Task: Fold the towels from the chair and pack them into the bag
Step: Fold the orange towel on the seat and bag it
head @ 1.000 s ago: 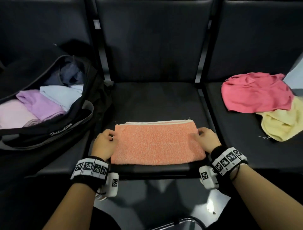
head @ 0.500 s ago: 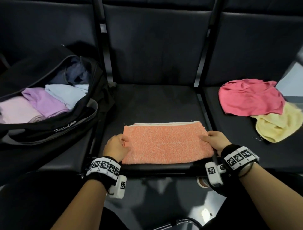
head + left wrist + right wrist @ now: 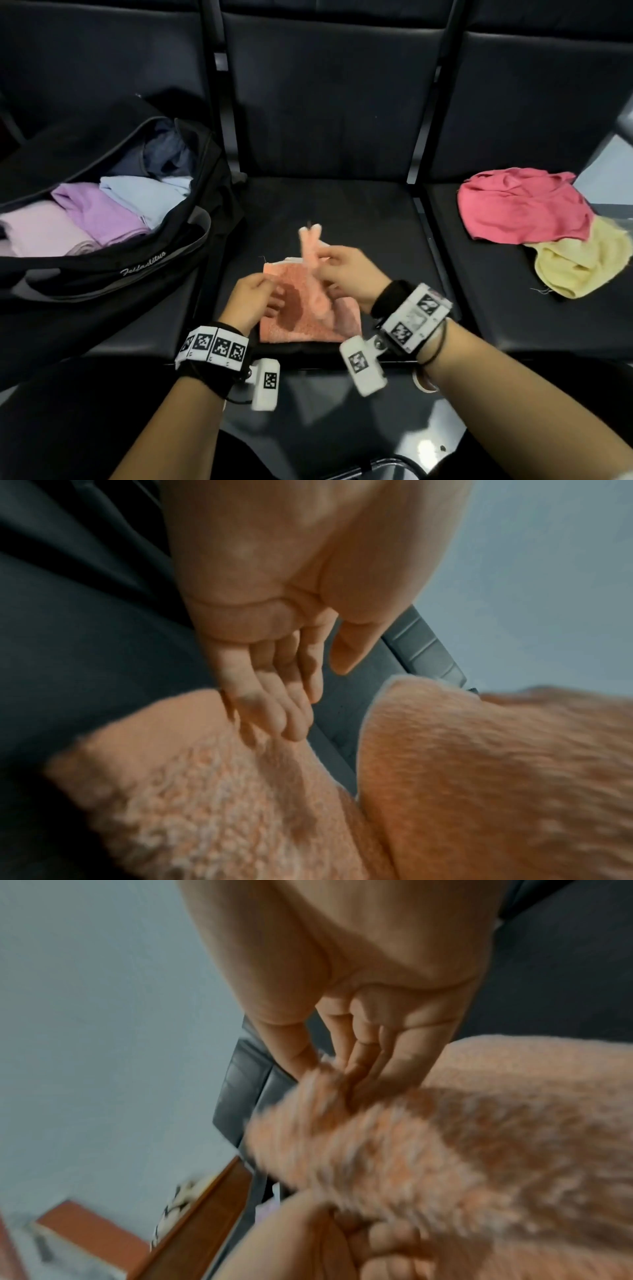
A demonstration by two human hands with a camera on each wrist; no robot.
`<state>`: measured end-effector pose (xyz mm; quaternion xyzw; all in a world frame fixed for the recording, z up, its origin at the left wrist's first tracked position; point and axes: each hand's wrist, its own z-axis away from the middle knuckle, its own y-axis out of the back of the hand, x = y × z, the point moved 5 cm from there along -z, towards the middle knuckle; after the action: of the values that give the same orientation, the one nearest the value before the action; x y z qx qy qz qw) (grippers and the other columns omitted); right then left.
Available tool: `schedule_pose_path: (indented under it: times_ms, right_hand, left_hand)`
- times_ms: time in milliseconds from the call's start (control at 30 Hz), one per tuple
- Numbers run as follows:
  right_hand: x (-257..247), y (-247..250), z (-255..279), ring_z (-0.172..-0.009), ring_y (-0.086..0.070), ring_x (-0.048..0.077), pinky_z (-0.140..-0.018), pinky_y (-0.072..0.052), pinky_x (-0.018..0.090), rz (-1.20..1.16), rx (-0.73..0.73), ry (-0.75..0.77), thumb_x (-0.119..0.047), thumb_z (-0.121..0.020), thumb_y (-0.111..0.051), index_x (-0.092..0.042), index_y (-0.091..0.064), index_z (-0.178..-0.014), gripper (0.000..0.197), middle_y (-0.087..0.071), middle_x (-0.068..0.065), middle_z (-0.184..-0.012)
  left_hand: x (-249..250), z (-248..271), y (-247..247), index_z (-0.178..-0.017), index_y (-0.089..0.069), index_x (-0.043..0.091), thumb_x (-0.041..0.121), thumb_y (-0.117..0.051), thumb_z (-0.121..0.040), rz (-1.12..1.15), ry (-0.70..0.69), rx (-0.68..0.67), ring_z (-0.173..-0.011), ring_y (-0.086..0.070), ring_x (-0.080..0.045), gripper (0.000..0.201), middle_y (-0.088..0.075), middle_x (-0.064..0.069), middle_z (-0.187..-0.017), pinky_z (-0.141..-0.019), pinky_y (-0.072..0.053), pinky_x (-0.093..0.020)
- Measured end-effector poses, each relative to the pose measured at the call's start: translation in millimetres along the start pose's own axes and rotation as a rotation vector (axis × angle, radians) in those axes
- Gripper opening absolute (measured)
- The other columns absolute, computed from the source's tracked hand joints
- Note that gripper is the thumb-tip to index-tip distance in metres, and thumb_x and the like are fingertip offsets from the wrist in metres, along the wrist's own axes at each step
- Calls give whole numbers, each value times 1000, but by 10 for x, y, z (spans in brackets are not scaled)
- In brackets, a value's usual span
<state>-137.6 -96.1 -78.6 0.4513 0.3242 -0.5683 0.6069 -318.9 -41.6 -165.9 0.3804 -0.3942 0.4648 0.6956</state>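
An orange towel lies folded on the middle chair seat, near its front edge. My right hand pinches the towel's right end between thumb and fingers and holds it raised over the middle of the towel. At the towel's left edge my left hand rests its fingertips on the cloth, fingers nearly straight and thumb apart. The open black bag sits on the left seat.
Inside the bag lie folded pale pink, purple and light blue towels. On the right seat a crumpled red-pink towel overlaps a yellow one. Metal posts separate the seats.
My right hand has lifted the towel's right end and swung it left over the towel. The left hand stayed at the left edge. The camera moved closer.
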Motion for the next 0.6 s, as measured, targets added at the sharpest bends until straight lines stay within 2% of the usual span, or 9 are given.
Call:
schedule_pose_path:
  times_ms: [33, 100, 167, 200, 333, 400, 467, 533, 600]
  right_hand:
    - [21, -163, -16, -67, -66, 19, -60, -59, 35, -22, -52, -16, -1, -88, -63, -10, -60, -122, 35, -63, 10, -81]
    - [113, -321, -37, -79, -69, 28, -79, -60, 48, -29, -96, -52, -8, -92, -62, -13, -49, -135, 46, -63, 15, -96]
    - [217, -285, -35, -78, -68, 23, -82, -58, 45, 2, -82, -50, -10, -93, -60, -15, -46, -139, 48, -63, 16, -104]
    - [269, -226, -21, -80, -69, 23, -82, -58, 44, 17, -68, -43, -10, -93, -60, -15, -47, -138, 46, -64, 16, -105]
    - [459, 34, 66, -84, -69, 25, -82, -60, 45, 76, -6, -12, -5, -90, -62, -14, -57, -128, 39, -63, 9, -99]
    - [507, 119, 103, -77, -68, 19, -77, -60, 39, 134, 3, 22, -4, -87, -62, -19, -62, -119, 35, -65, 7, -99]
    - [520, 156, 133, -75, -67, 12, -77, -59, 36, 224, 0, 86, -9, -85, -65, -28, -64, -112, 33, -69, 0, -99]
    - [519, 134, 160, -76, -65, 5, -79, -57, 30, 307, -4, 165, -15, -83, -67, -38, -66, -106, 33, -70, -6, -97]
    - [525, 71, 195, -76, -63, 1, -79, -54, 21, 339, -1, 235, -16, -81, -68, -44, -67, -100, 34, -70, -10, -95]
  left_hand:
    - [-31, 1, 15, -82, -64, 9, 14, -49, -99, 13, 30, 4, -56, -60, -16, 24, -65, -3, -67, -50, -46, -27]
    - [-91, 0, 52, -81, -60, 15, 17, -48, -98, -9, 72, 23, -64, -53, -19, 20, -57, -3, -69, -54, -42, -28]
    - [-108, 22, 61, -91, -61, 20, 18, -56, -95, -52, 81, 28, -74, -59, -19, 7, -63, -4, -82, -65, -48, -32]
    - [-99, 38, 48, -101, -61, 22, 16, -62, -93, -75, 67, 14, -79, -63, -16, 10, -67, -2, -88, -70, -51, -31]
    - [-12, 103, -79, -121, -49, 29, -4, -71, -79, -153, -51, -71, -92, -67, -16, 58, -67, -3, -101, -81, -55, -33]
    - [30, 109, -77, -122, -52, 35, -8, -66, -77, -237, -114, -33, -85, -64, -10, 64, -65, 3, -97, -75, -54, -30]
    - [87, 103, -47, -118, -58, 36, -10, -62, -76, -267, -177, 5, -65, -57, 2, 62, -60, 9, -89, -59, -47, -20]
    - [111, 75, 0, -110, -62, 38, -12, -61, -76, -245, -205, 7, -55, -53, 0, 61, -58, 7, -90, -51, -43, -20]
    - [93, 54, 74, -103, -63, 40, -14, -61, -76, -257, -197, 9, -63, -57, -10, 60, -61, 1, -92, -56, -45, -26]
